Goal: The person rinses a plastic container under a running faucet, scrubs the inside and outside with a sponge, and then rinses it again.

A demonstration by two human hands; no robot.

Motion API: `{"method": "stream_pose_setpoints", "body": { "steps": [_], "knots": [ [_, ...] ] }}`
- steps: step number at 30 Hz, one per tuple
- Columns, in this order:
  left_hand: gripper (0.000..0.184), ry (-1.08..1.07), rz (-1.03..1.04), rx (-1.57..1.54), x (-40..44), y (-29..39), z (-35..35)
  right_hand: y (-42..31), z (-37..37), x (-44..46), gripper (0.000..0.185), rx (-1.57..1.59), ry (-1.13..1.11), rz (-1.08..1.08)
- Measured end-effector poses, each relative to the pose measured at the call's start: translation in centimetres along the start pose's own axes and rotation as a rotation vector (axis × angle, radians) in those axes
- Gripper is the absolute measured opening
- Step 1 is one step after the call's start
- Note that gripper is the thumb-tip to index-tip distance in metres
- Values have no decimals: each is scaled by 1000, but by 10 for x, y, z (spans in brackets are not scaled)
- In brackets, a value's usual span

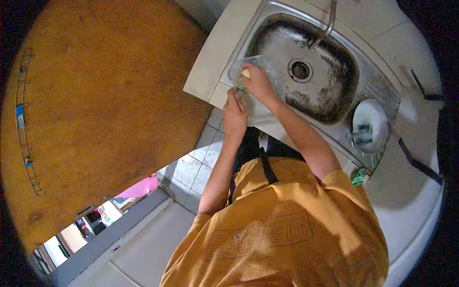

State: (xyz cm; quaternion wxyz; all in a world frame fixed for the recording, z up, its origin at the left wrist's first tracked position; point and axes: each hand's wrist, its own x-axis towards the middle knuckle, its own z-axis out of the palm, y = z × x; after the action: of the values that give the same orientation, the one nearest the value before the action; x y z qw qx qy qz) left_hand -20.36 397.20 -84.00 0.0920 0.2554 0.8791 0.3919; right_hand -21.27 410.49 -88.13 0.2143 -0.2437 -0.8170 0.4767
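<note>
One sink (282, 48); left grip (234, 117) pinches one clear bag (260, 110), right grip (258, 82) one pale piece (246, 73).

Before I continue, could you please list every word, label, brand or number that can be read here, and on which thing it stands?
No text is readable.
Mustard T-shirt: letter-like print, too blurred.
Hook rack: blue label, too small to read.
Clear plastic bag: no readable text.

White bowl (376, 114), brown door (119, 91)
The bowl sits by the sink's (318, 88) right edge; hooks (20, 116) hang near the door's left edge.
</note>
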Motion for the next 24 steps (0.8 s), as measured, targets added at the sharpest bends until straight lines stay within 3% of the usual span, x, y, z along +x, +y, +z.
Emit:
{"method": "stream_pose_setpoints", "body": {
  "steps": [2, 5, 8, 13, 16, 20, 22, 24],
  "knots": [
    [24, -33, -50, 104, 6, -3, -10, -9, 1, -3, 26, 17, -40, 122],
    [24, 64, 10, 99, 8, -18, -19, -20, 9, -8, 27, -45, 0, -61],
    [25, 72, 4, 83, 9, -31, -30, -32, 9, -8, 29, -272, -128, -28],
    [24, 39, -30, 71, 5, -36, -50, -41, 12, -10, 43, -571, -388, -170],
    [24, 40, -14, 80, 0, -36, -54, -77, -2, -20, 46, -704, -528, -89],
    [25, 40, -6, 58, -5, -36, -56, -88, 7, -29, 47, -639, -547, -59],
    [25, 43, -14, 41, -7, -35, -51, -70, 23, -29, 40, -589, -393, -235],
    [25, 46, -23, 24, -7, -32, -46, -60, 27, -25, 37, -620, -378, -250]
  ]
}}
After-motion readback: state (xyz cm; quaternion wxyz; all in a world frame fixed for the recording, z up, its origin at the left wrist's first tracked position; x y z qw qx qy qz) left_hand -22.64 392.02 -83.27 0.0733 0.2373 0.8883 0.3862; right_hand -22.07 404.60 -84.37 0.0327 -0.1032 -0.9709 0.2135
